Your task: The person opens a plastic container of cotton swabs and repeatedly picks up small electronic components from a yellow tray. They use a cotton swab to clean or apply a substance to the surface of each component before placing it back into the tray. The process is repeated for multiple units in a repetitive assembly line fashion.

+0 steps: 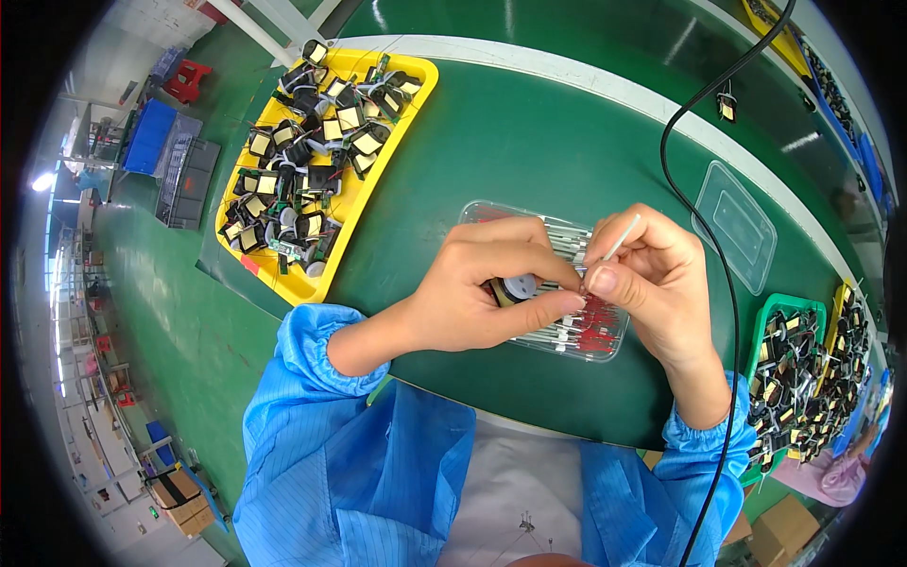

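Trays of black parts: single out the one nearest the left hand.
The yellow tray left of the left hand; the others, including the green tray, lie beyond the right hand.

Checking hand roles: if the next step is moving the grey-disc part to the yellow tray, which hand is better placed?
Probably the left hand: it holds the grey-disc part and is nearer the yellow tray. The right hand is farther away, pinching a thin pale stick.

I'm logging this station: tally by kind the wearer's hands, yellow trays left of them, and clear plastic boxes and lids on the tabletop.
Left hand, right hand: 2
Yellow rectangular plastic tray: 1
Clear rectangular plastic box: 1
Clear flat plastic lid: 1
Total: 5
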`<state>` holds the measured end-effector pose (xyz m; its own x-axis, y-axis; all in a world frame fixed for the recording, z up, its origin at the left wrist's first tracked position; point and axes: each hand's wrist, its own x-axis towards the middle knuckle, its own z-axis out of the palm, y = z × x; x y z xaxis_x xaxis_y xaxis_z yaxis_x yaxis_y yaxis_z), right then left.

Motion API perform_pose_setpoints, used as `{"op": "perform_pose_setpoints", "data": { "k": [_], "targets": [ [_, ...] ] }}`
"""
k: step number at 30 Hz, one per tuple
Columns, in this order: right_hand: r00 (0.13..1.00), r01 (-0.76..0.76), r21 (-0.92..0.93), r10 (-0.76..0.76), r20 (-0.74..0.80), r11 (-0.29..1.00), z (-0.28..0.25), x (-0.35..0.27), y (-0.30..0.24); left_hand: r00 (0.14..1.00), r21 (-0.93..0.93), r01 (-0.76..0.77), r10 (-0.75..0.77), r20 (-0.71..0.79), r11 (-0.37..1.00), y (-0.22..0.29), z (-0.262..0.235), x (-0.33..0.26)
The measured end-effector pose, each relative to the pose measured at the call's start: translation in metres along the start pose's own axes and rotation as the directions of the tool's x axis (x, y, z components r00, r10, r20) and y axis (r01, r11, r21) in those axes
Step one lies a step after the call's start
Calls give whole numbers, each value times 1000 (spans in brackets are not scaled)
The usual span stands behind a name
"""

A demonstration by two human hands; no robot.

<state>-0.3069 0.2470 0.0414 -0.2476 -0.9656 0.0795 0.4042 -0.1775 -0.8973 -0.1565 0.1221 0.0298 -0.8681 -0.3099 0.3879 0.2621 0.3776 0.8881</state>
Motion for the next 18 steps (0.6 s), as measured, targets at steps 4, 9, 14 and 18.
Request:
{"op": "perform_pose_setpoints", "data": {
  "k": [4,9,14,18],
  "targets": [
    [1000,-5,-24,5,16,1000,0,0,0,999,-19,38,-37,9,999,0,0,1],
    [1000,-17,2,17,-19,1000,1,0,-2,998,-4,-13,13,59,1000,-1,-3,3],
    [998,4,-60,-8,-57,998,-9,2,-12,994,28,-37,34,108,999,-3,-3,1],
    [997,46,-89,-52,-60,995,-7,3,-19,997,-39,0,3,74,999,-5,-6,2]
  ]
}}
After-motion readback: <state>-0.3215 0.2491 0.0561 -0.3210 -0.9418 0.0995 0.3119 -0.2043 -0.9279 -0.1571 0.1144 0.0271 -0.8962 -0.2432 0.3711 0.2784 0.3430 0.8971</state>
